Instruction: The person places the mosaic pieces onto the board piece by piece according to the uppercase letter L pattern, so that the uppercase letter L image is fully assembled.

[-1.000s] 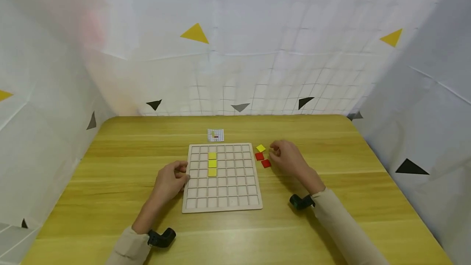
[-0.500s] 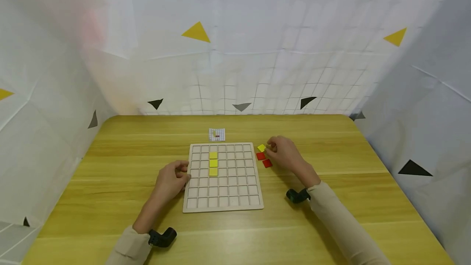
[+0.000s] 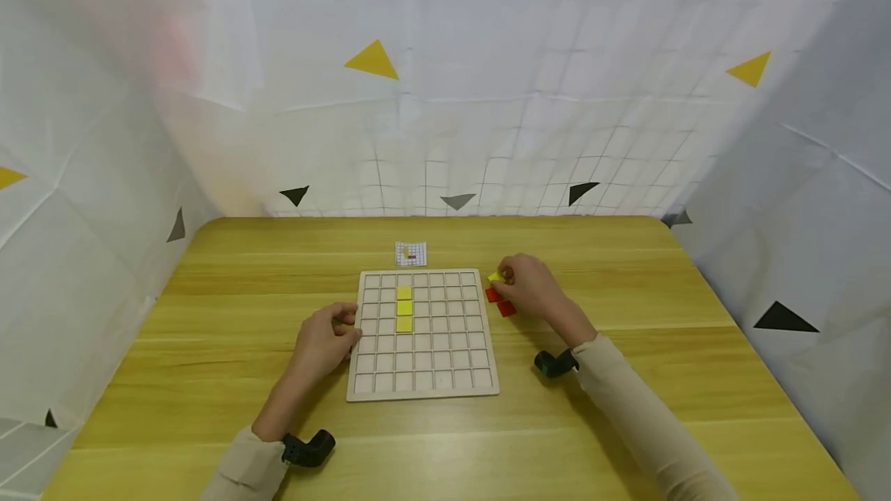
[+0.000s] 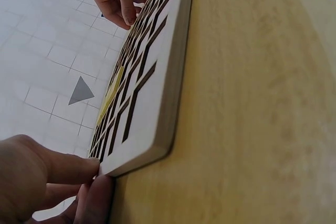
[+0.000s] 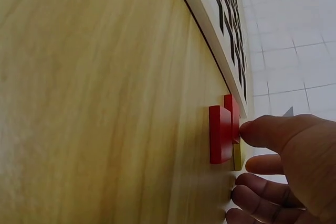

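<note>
A pale wooden grid board [image 3: 422, 366] lies on the table, with three yellow tiles [image 3: 404, 308] in one column of its cells. My left hand [image 3: 323, 342] holds the board's left edge; in the left wrist view its thumb and fingers [image 4: 79, 169] meet at the corner. At the board's right, my right hand [image 3: 532, 288] reaches over a loose yellow tile [image 3: 495, 277], thumb and forefinger close around it. A gap shows between those fingers in the right wrist view; firm contact with the yellow tile [image 5: 238, 157] is unclear. Two red tiles [image 5: 220, 135] lie just beside it.
Behind the board lies a small printed grid card [image 3: 411, 253] with coloured squares. White sheets [image 3: 452, 99] with triangle markers stand around the back and sides of the wooden table [image 3: 445, 454].
My right hand has moved left and come over the loose yellow tile, partly covering it and the red tiles. The left hand has stayed at the board's edge.
</note>
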Demonstrator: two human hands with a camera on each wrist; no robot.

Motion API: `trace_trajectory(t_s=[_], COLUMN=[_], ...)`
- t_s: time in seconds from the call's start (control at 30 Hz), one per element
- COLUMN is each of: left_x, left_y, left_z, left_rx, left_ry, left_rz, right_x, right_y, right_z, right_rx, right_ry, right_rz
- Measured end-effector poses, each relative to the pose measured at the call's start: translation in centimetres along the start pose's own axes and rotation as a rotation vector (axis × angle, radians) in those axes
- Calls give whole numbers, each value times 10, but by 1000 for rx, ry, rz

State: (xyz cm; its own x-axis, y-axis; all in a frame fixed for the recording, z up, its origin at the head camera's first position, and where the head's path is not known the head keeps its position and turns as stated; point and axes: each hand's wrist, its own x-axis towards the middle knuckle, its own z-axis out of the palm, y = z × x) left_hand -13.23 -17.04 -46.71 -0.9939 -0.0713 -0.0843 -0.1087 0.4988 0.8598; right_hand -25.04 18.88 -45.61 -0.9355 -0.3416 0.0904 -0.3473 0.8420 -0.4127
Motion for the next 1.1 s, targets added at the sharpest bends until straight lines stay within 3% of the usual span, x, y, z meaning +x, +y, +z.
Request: trace_trajectory(t_s=[0.7,1.1], left_x=[3,3], left_y=[-1,-3], left_z=[0,2], left_rx=[0,5], left_ry=[-2,3], left_rz=[-3,-9], right_x=[16,13], right_y=[1,7], right_z=[-4,0], right_rx=[27,54], right_ry=[-8,22], right_rz=[-41,-29])
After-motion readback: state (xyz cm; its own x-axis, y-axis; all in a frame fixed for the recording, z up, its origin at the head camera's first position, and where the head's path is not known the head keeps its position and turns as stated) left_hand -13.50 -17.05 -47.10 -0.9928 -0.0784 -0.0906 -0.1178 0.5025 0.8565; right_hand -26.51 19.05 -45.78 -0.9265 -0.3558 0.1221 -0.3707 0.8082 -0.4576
